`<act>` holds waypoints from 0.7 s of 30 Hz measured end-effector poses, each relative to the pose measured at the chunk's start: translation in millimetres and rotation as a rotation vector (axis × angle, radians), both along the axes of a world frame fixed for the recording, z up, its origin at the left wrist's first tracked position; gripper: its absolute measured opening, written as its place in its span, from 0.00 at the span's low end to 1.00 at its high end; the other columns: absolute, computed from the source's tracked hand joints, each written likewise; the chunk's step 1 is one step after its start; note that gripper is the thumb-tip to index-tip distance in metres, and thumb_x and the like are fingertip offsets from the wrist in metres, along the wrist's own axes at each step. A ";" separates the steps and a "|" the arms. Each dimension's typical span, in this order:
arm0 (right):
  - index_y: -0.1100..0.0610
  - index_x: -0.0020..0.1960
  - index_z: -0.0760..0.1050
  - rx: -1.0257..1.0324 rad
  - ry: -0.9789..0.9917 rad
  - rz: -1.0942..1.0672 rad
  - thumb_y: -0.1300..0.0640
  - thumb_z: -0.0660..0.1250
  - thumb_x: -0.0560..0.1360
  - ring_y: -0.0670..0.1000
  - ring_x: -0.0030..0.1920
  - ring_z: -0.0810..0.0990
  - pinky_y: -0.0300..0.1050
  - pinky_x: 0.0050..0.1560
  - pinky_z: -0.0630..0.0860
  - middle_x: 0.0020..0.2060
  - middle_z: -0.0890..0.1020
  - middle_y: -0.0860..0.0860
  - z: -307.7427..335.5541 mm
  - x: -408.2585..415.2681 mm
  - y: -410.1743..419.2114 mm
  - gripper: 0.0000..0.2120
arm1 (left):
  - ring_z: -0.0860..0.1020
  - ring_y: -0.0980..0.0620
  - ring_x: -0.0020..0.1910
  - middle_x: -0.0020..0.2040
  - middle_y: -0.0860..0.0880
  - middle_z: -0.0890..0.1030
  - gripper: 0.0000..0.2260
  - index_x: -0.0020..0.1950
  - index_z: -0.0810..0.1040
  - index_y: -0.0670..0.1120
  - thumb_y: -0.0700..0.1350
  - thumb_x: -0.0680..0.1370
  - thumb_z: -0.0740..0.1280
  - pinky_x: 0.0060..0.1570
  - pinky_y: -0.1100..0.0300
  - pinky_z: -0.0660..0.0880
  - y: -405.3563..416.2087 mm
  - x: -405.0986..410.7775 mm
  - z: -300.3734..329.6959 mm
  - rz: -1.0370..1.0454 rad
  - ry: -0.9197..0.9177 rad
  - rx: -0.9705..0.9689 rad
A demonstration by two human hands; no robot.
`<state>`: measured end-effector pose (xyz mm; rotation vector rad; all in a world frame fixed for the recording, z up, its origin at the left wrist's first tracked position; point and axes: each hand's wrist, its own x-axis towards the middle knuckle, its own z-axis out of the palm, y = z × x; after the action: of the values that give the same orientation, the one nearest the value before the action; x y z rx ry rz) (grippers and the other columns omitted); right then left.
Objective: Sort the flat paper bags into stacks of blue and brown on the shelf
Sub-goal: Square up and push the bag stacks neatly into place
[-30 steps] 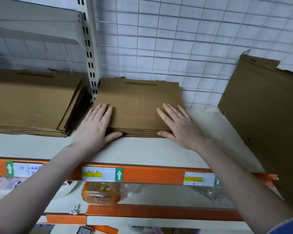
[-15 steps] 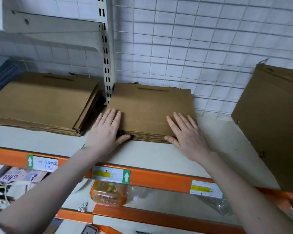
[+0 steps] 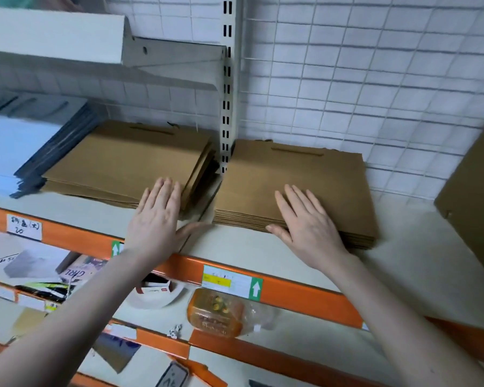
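While the right hand (image 3: 309, 219) lies spread flat on the brown stack (image 3: 294, 185) at frame centre, apparently squaring it, the left hand (image 3: 157, 219) hovers open, fingers straight, over the second brown stack (image 3: 123, 166). Blue bags (image 3: 25, 141) sit far left on the shelf (image 3: 263, 255).

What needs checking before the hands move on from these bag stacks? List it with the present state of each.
1. Right hand flat on the right brown bag stack: ok.
2. Left hand flat, holding nothing, fingers over the front corner of the middle brown bag stack: ok.
3. Right stack's front edges flush: ok.
4. Middle stack's right side squared: not ok, edges fan out.
5. Blue bag stack apart from the brown ones: not ok, it touches the middle stack.
6. Stray colours inside any stack: cannot tell.
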<state>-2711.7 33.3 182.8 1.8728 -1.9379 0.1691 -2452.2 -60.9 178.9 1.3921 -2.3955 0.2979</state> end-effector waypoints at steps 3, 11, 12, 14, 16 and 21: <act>0.63 0.69 0.69 -0.011 0.030 0.018 0.39 0.45 0.78 0.59 0.68 0.71 0.57 0.69 0.63 0.66 0.72 0.62 3.0 26.5 -19.2 0.34 | 0.49 0.45 0.77 0.77 0.40 0.53 0.48 0.77 0.53 0.39 0.72 0.68 0.43 0.73 0.54 0.43 -15.5 27.7 -0.4 0.040 0.056 0.020; 0.63 0.69 0.69 -0.034 0.059 -0.009 0.40 0.47 0.77 0.59 0.67 0.71 0.57 0.69 0.63 0.66 0.73 0.62 9.5 122.5 -84.4 0.33 | 0.52 0.43 0.76 0.76 0.39 0.56 0.53 0.76 0.55 0.39 0.78 0.66 0.44 0.73 0.52 0.45 -87.3 123.4 -7.8 -0.013 0.095 0.030; 0.63 0.69 0.69 -0.030 0.065 -0.007 0.40 0.47 0.77 0.59 0.67 0.71 0.57 0.69 0.63 0.66 0.73 0.62 9.1 134.8 -92.4 0.33 | 0.56 0.41 0.75 0.75 0.37 0.60 0.54 0.75 0.58 0.38 0.78 0.65 0.43 0.73 0.50 0.48 -99.2 135.1 -9.2 -0.030 0.088 0.020; 0.63 0.70 0.68 -0.006 0.096 -0.008 0.39 0.47 0.77 0.59 0.68 0.70 0.56 0.69 0.62 0.67 0.72 0.61 6.2 157.5 -105.9 0.34 | 0.57 0.39 0.75 0.74 0.36 0.60 0.52 0.75 0.59 0.38 0.77 0.65 0.52 0.72 0.47 0.51 -120.1 157.5 -11.1 -0.053 0.062 0.030; 0.62 0.71 0.67 0.032 0.138 -0.034 0.38 0.46 0.77 0.58 0.69 0.70 0.54 0.70 0.60 0.67 0.71 0.61 2.2 176.4 -115.8 0.34 | 0.54 0.38 0.75 0.75 0.36 0.57 0.50 0.76 0.56 0.39 0.70 0.65 0.65 0.73 0.46 0.50 -137.4 175.9 -12.1 -0.063 0.061 0.037; 0.61 0.71 0.66 0.104 0.188 -0.058 0.37 0.45 0.76 0.59 0.68 0.70 0.56 0.68 0.62 0.67 0.71 0.62 -8.2 207.6 -134.2 0.36 | 0.48 0.37 0.76 0.76 0.35 0.50 0.52 0.78 0.47 0.43 0.67 0.65 0.68 0.73 0.47 0.47 -165.1 204.9 -9.8 -0.044 0.046 0.087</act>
<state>-2504.1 -101.0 174.6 1.8220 -1.9015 -0.1231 -2247.4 -226.0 169.1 1.3655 -2.4241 0.1503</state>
